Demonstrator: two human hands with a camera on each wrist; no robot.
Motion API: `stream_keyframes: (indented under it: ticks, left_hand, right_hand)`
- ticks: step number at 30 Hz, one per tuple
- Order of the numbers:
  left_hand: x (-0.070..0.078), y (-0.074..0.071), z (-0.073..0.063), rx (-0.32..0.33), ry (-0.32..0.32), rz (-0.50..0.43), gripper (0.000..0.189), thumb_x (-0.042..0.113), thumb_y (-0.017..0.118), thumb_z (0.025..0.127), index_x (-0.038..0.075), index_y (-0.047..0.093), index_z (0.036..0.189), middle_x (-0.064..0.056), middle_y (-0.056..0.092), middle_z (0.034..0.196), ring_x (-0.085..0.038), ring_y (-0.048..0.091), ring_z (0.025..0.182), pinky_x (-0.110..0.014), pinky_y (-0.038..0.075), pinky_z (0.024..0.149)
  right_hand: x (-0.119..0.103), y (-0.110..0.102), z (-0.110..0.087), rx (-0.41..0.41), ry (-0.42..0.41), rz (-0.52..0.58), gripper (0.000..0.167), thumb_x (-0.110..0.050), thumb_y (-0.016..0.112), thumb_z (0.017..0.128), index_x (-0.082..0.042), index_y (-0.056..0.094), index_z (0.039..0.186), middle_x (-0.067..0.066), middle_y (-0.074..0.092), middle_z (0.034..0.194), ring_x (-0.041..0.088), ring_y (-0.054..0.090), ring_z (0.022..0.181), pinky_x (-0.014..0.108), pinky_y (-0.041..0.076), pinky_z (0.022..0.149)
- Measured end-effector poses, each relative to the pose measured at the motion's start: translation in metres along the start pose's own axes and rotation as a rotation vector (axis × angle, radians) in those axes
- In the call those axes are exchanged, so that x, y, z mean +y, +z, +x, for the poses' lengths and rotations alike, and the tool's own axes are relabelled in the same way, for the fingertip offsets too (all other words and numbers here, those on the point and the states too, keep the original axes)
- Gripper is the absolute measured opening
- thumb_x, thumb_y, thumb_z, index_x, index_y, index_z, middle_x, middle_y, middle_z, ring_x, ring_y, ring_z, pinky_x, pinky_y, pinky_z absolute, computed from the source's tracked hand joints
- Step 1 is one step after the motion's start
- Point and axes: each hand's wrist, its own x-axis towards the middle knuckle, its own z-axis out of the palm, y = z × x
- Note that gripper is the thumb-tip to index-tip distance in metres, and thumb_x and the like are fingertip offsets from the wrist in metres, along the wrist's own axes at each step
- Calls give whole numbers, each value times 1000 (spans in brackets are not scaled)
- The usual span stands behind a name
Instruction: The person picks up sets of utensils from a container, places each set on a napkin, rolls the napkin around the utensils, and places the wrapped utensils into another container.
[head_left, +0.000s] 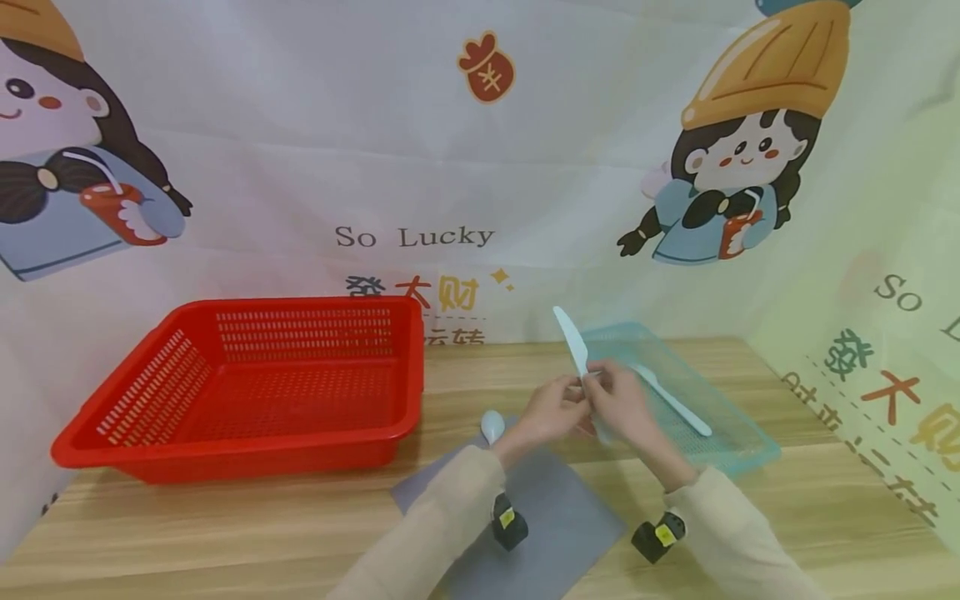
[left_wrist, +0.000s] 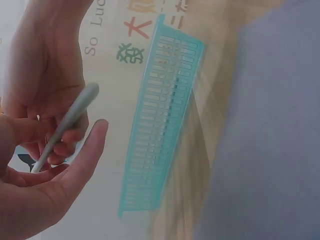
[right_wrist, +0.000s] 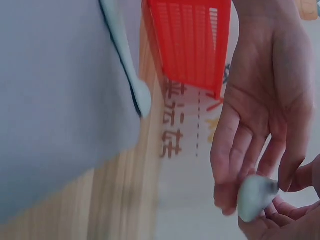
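Observation:
Both hands meet above the table around a pale plastic knife (head_left: 573, 337), its blade pointing up and leftward. My left hand (head_left: 555, 408) pinches it from one side, while my right hand (head_left: 618, 404) grips it from the other. The rounded handle end (left_wrist: 82, 105) sticks out between the hands in the left wrist view. Below lies a grey sheet (head_left: 555, 525), with a pale spoon (head_left: 492, 427) along its edge, partly covered by the left forearm. In the right wrist view the spoon's handle (right_wrist: 122, 45) shows against the sheet.
At the left stands a red slotted basket (head_left: 300, 454). A light blue shallow basket (head_left: 750, 454) sits at the right, behind my right hand, holding a pale utensil (head_left: 678, 404) whose far end is hard to make out. A printed cloth (head_left: 420, 150) hangs behind the wooden table (head_left: 225, 533).

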Motion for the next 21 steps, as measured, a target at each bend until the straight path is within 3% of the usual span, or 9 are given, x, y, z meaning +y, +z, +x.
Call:
stream_keyframes:
  ticks: [3, 6, 13, 17, 21]
  left_hand:
    - [-8, -3, 0, 23, 12, 22, 34, 1, 50, 86, -7, 44, 118, -25, 55, 109, -35, 63, 80, -36, 53, 66]
    - [-12, -7, -2, 55, 6, 63, 33, -2, 52, 83, -6, 46, 116, -24, 57, 105, -34, 62, 83, -37, 53, 67]
    - [-21, -22, -12, 71, -50, 120, 37, 9, 60, 83, 0, 49, 118, -22, 59, 101, -28, 64, 72, -33, 53, 64]
    - [-26, -29, -19, 87, -75, 139, 41, 9, 64, 81, 0, 48, 118, -18, 59, 96, -24, 63, 63, -31, 53, 60]
    - [-32, -34, -23, 96, -97, 79, 34, 4, 64, 79, -4, 50, 109, -17, 59, 91, -22, 62, 60, -31, 53, 57]
  right_hand:
    - [-1, 10, 0, 21, 4, 8, 29, -6, 45, 89, 12, 48, 110, 29, 60, 97, 39, 58, 90, 43, 48, 77]
    - [-1, 18, 0, 28, 5, 47, 28, -5, 47, 88, 13, 49, 108, 28, 61, 94, 38, 59, 88, 42, 48, 77]
    - [2, 35, -1, 53, -6, 106, 21, 0, 52, 82, 11, 54, 100, 26, 62, 88, 34, 60, 82, 34, 49, 70]
    - [5, 44, -3, 22, 19, 144, 20, 1, 53, 82, 11, 53, 99, 25, 62, 88, 29, 60, 76, 28, 50, 61]
    - [6, 51, -6, -33, 85, 188, 22, 0, 52, 82, 12, 52, 101, 24, 61, 88, 21, 58, 68, 27, 50, 58]
